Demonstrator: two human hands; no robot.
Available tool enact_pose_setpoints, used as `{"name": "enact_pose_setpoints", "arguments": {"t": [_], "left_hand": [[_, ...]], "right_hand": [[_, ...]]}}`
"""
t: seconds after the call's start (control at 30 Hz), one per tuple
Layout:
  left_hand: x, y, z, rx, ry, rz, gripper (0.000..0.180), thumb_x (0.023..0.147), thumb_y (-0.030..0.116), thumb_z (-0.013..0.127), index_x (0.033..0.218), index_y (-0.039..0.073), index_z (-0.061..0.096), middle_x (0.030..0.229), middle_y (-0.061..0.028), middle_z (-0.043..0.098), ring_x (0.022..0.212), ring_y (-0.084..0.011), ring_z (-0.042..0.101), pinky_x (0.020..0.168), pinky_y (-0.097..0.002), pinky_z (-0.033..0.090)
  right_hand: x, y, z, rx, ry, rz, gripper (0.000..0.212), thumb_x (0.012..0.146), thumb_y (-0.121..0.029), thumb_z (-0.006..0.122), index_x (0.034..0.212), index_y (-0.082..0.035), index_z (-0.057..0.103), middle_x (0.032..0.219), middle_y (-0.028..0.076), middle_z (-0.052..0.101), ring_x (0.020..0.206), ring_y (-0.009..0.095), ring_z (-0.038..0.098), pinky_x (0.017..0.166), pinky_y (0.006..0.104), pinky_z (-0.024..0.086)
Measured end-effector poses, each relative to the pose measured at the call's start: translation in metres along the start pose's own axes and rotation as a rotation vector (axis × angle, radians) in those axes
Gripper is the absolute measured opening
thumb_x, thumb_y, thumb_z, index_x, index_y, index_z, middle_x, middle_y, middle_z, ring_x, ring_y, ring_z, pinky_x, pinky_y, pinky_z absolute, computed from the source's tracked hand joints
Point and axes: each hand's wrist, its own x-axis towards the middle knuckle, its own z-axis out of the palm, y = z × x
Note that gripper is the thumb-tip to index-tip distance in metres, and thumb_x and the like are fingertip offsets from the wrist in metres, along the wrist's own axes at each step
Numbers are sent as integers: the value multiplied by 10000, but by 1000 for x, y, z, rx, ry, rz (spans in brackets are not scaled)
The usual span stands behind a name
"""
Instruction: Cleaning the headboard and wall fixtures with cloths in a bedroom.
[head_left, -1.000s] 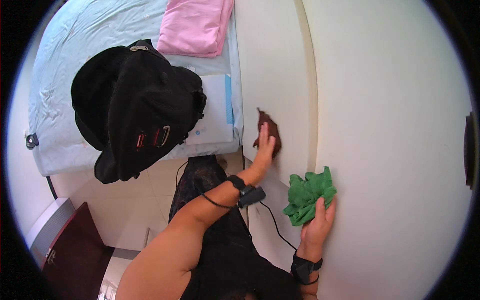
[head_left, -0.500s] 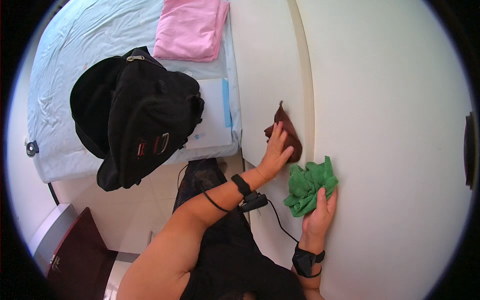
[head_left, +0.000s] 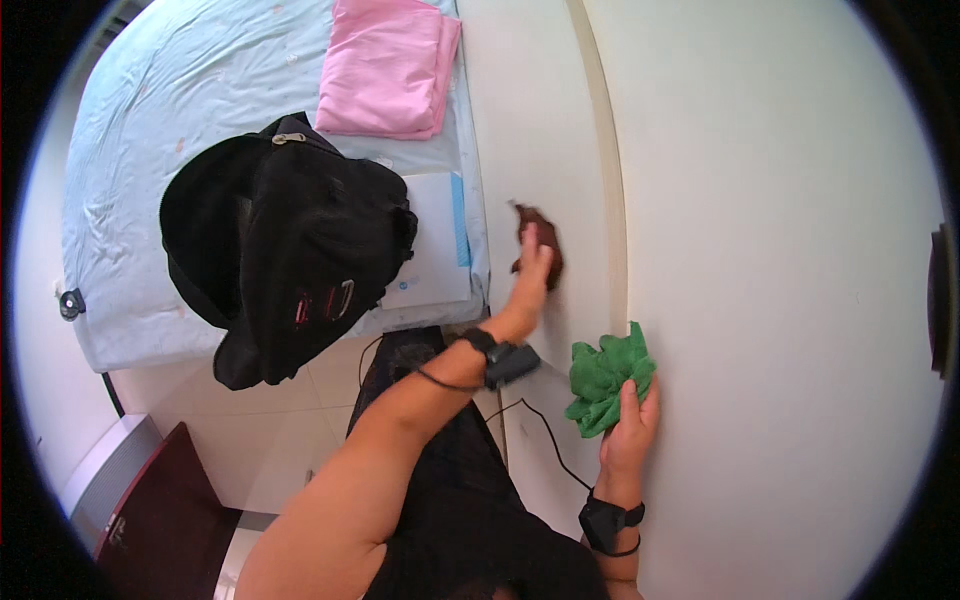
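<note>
A crumpled brown cloth (head_left: 549, 262) lies under the fingers of my left hand (head_left: 527, 285), which holds it pressed against the white surface (head_left: 540, 120) beside the bed. Motion blurs that hand a little, and part of the cloth is hidden by it. Lower and to the right, my right hand (head_left: 632, 432) grips a bunched green cloth (head_left: 606, 380). Its thumb lies over the cloth and the other fingers are partly behind it. The green cloth is at the edge strip of a second large white panel (head_left: 760, 300). Each wrist wears a black strapped device.
On the bed (head_left: 200, 100) with its light blue sheet are a black backpack (head_left: 320, 230), folded pink fabric (head_left: 385, 70) and a white-and-blue flat item (head_left: 435, 240). A black cable (head_left: 553, 440) hangs between my arms. A dark red panel (head_left: 170, 510) stands lower left.
My left hand and the brown cloth have slid left along the white surface. My right hand has shifted slightly left, still gripping the green cloth. The bed's things sit a little further right in view.
</note>
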Motion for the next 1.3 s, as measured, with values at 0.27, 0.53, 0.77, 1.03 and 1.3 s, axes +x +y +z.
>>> {"name": "enact_pose_setpoints", "arguments": {"t": [0.27,0.53,0.77,1.03,1.3], "left_hand": [[13,33,19,383,-87,447,569,907,196,435,1408,70,195,1476,-150,127,1364,-318,89,1092,-393,87],[53,-32,-37,282,119,116,564,919,266,393,1410,113,160,1462,-152,154,1343,-313,149,1077,-382,146],[78,-64,-79,150,124,-382,644,901,476,364,1426,226,86,1450,-149,185,1309,-313,222,1037,-421,224],[28,14,-11,-56,16,-298,626,947,417,347,1440,203,27,1489,-66,79,1359,-208,76,1090,-345,72],[7,81,33,376,-198,362,606,922,269,428,1425,97,135,1477,-196,21,1359,-376,11,1082,-448,56]], "right_hand": [[12,-19,21,110,22,19,325,916,-90,441,1221,22,426,1124,87,523,997,149,497,896,296,393],[14,-15,15,4,-33,17,358,927,-95,425,1262,22,374,1181,114,492,1052,194,501,918,339,401],[5,-18,17,17,39,60,325,917,-85,427,1223,23,419,1135,100,518,1013,171,502,898,315,400],[-6,-16,5,27,-34,27,337,926,-95,423,1241,24,405,1157,102,516,1031,174,506,916,325,397],[4,-40,34,135,-65,-46,293,916,-100,437,1187,11,452,1095,73,530,971,137,499,873,292,400]]}}
